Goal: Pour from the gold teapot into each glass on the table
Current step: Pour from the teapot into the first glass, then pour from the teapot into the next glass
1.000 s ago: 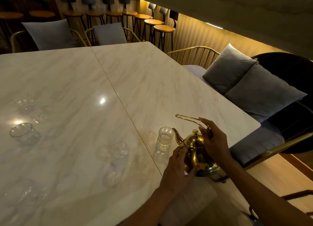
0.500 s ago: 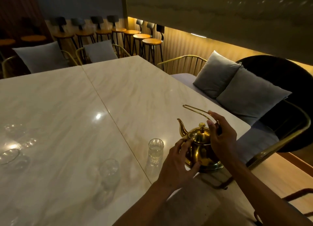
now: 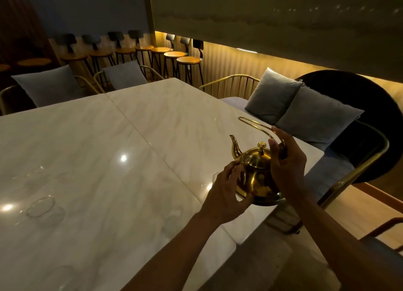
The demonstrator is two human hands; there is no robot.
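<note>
The gold teapot (image 3: 256, 166) is held above the right front part of the marble table (image 3: 109, 160), spout pointing left and away. My right hand (image 3: 285, 162) grips its tall wire handle near the black grip. My left hand (image 3: 226, 194) cups the pot's belly from the left. A clear glass (image 3: 214, 177) is mostly hidden behind my left hand, just its rim showing. Another clear glass (image 3: 42, 206) stands at the table's left. A third glass (image 3: 174, 213) is faint below my left wrist.
Grey cushions (image 3: 301, 112) lie on a bench along the table's right side, with a gold-framed chair (image 3: 357, 173) beside them. More cushioned chairs (image 3: 48, 88) and a row of bar stools (image 3: 174, 55) stand beyond the far edge.
The teapot has been raised and now covers the nearest glass from view. The camera has tilted up, so the glasses have slid down the frame and some have left it.
</note>
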